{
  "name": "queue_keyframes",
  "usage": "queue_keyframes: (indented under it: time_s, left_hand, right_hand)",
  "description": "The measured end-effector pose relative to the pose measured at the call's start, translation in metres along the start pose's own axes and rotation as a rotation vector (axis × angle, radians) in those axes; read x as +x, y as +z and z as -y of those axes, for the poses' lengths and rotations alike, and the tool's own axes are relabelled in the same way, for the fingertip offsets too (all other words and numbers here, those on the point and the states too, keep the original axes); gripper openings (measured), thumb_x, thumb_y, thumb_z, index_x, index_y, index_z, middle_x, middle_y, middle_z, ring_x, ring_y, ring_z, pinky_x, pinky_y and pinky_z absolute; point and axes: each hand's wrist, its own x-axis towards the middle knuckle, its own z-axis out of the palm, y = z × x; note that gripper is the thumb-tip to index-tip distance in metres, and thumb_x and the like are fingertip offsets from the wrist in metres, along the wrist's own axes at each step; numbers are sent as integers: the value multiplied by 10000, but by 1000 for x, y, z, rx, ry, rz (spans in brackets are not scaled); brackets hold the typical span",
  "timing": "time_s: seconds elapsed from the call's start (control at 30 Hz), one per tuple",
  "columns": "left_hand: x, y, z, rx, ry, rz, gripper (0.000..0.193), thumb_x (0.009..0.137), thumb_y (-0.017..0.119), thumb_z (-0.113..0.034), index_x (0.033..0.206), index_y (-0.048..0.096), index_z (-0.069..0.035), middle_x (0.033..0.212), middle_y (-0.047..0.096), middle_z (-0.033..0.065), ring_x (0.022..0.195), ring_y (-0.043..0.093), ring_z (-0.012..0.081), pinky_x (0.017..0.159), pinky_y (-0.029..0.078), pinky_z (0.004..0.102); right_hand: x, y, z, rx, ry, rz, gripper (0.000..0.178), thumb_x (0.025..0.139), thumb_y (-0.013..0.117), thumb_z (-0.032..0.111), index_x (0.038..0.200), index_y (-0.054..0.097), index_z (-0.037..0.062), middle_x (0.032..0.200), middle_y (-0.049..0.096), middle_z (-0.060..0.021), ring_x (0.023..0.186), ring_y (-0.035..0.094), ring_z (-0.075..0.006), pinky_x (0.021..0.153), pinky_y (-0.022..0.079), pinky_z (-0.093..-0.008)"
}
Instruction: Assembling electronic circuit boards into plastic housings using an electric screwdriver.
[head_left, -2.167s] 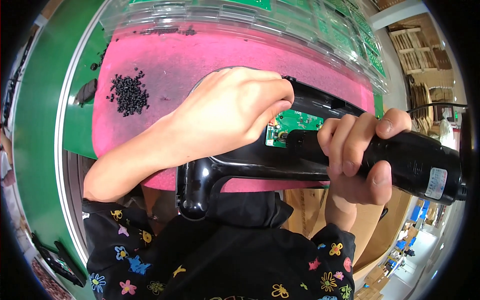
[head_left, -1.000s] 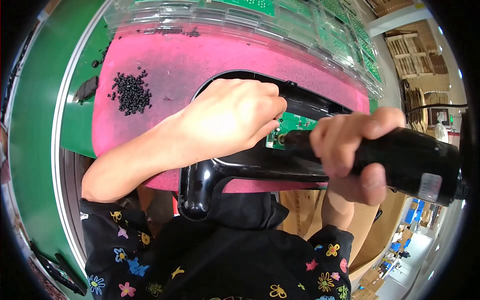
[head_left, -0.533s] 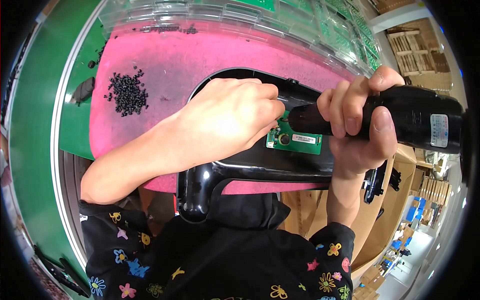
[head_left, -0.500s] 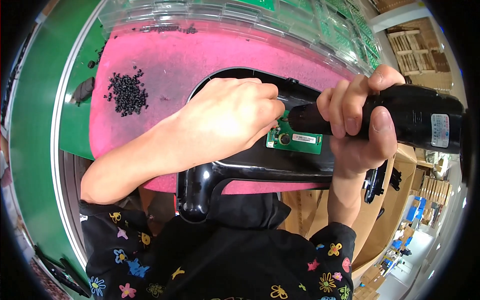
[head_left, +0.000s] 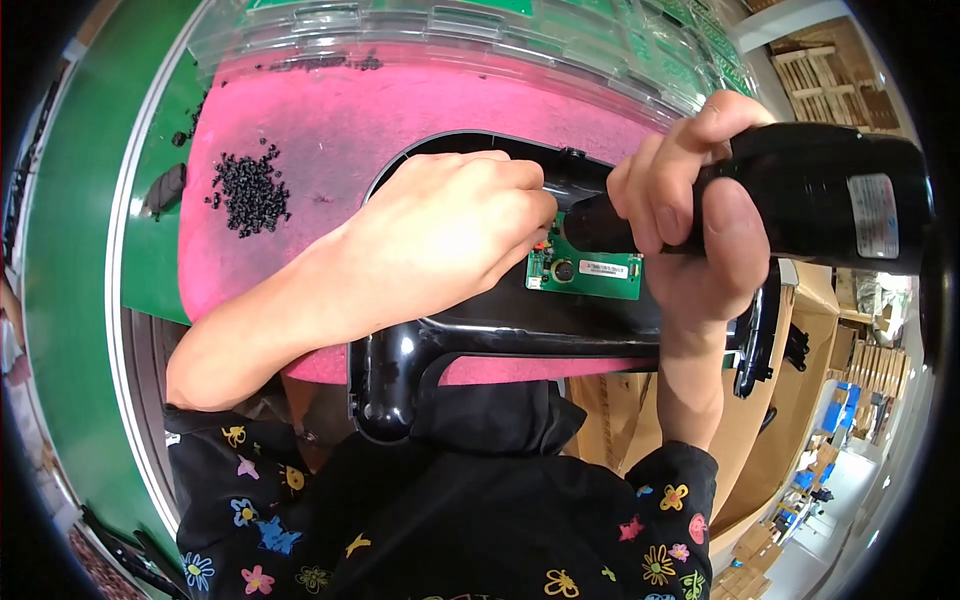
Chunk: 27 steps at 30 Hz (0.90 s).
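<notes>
Driver: black cylindrical electric screwdriver now tilted, tip down at the board's 12 o'clock edge, nearer than a moment ago
Right hand: fingers wrapped fully around the driver
Left hand: fingertips pinched at the small green circuit board, content unclear
Board: seated in the glossy black plastic housing, on pink foam mat
Screws: loose black pile at 9 o'clock
Meaning: fastening looks underway

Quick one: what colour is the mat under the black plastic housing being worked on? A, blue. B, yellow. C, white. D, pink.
D: the mat under the black plastic housing is pink, with a pile of small black screws lying on it to the left hand's far side.
</notes>
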Motion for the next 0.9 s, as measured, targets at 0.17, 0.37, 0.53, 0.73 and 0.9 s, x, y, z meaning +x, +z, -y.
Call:
queue_keyframes:
  time_s: [0.17,0.37,0.53,0.73,0.9]
  left_hand:
    - [3,1,-2,9,15,-16,112,834,685,-115,866,648,-14,839,605,97,825,619,305,704,507,420]
    - [1,-2,-2,-21,-2,-14,118,846,690,-125,877,650,-18,829,613,100,825,631,307,703,511,415]
    - [7,0,-3,-172,174,-135,133,829,716,-77,910,642,-3,797,628,126,753,627,319,674,508,416]
    - [10,-1,-1,-285,242,-183,110,831,703,-18,925,651,4,824,666,127,757,651,302,679,518,394]
    - [14,-6,-6,-445,213,-34,98,834,693,3,931,679,11,822,685,124,769,666,287,702,528,370]
  right_hand:
    - [0,-11,0,108,9,113,322,921,597,293,1106,486,54,640,456,20,513,420,-97,546,366,-284]
    - [-7,-7,3,162,-27,-53,262,926,564,267,1085,494,70,644,460,6,516,417,-115,574,378,-315]
    - [-7,-6,42,336,-155,-95,289,919,577,306,1104,495,99,645,455,40,517,407,-77,587,368,-274]
    - [-13,-16,50,363,-219,20,319,928,579,306,1148,480,97,681,492,37,553,459,-72,632,387,-262]
    - [-24,-22,55,432,-225,86,333,925,597,279,1166,470,86,722,530,25,600,515,-78,675,410,-272]
